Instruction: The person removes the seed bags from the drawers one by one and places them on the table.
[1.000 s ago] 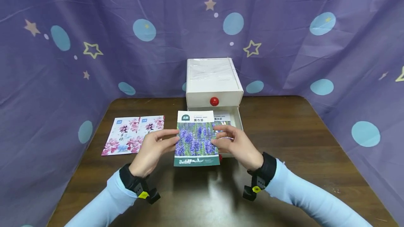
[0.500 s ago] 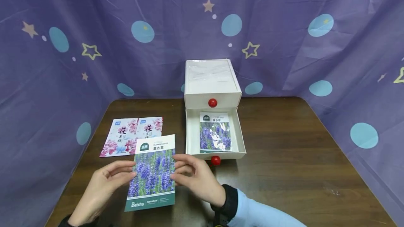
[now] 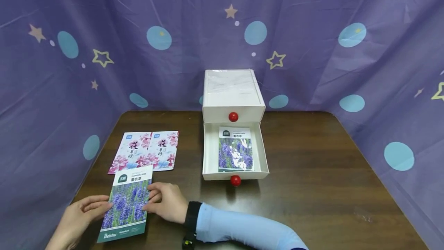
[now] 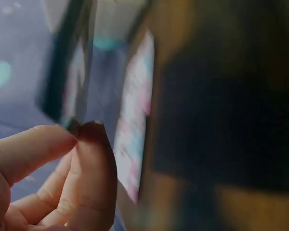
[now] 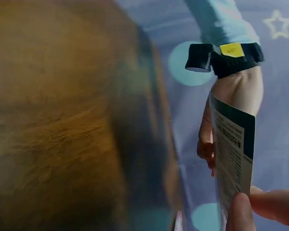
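Observation:
Between my two hands is a lavender seed packet (image 3: 126, 203), white at the top, with purple flowers and a green bottom band. My left hand (image 3: 81, 215) pinches its left edge; my right hand (image 3: 168, 203) pinches the right edge. The packet's top overlaps two pink-blossom packets lying on the table in the head view, the left one (image 3: 132, 149) and the right one (image 3: 164, 151). In the left wrist view the held packet (image 4: 74, 72) appears edge-on above the table. The right wrist view shows the printed back of the packet (image 5: 231, 149).
A white drawer box (image 3: 230, 88) stands at the back middle of the wooden table (image 3: 312, 188). Its lower drawer (image 3: 258, 149), with a red knob (image 3: 235, 181), is pulled out and holds another lavender packet (image 3: 236, 149). A purple curtain (image 3: 194, 18) hangs behind.
Both hands have carried the lavender packet from over the drawer leftward and toward the front left of the table. The packet left in the drawer has come into full view.

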Tool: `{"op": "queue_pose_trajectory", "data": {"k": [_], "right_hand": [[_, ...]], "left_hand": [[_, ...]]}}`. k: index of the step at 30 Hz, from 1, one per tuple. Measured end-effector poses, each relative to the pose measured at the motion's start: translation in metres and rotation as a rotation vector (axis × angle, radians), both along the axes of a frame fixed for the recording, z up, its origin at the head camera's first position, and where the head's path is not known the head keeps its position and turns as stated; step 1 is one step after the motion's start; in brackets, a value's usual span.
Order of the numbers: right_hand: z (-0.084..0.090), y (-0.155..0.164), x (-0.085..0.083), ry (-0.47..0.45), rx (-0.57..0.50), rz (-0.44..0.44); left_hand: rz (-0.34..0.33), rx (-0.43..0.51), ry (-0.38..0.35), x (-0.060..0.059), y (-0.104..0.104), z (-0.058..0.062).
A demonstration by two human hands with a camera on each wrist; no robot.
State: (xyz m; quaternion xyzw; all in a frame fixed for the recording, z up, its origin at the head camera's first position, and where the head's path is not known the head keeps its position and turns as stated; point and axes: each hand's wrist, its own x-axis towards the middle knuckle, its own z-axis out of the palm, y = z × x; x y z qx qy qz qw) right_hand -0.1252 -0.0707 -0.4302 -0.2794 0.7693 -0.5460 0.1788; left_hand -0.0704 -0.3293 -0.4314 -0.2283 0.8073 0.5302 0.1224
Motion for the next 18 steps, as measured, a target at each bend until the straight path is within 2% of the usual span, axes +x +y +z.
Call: {"op": "queue_pose_trajectory", "data": {"k": [3, 7, 11, 14, 18], "right_hand": [[-0.009, -0.022, -0.003, 0.039, 0.093, 0.030], [-0.018, -0.046, -0.007, 0.021, 0.190, 0.051], [-0.023, -0.061, -0.010, 0.049, 0.290, 0.036], [-0.027, -0.068, -0.013, 0.132, 0.371, 0.032], [-0.032, -0.074, -0.015, 0.212, 0.449, 0.027]], "left_hand": [[-0.001, -0.057, -0.021, 0.000, -0.015, -0.015], [-0.018, -0.184, 0.013, -0.002, -0.028, -0.028], [-0.044, -0.317, -0.003, -0.007, -0.037, -0.033], [-0.070, -0.368, -0.015, -0.011, -0.041, -0.034], [-0.060, -0.423, -0.013, -0.016, -0.043, -0.036]]}}
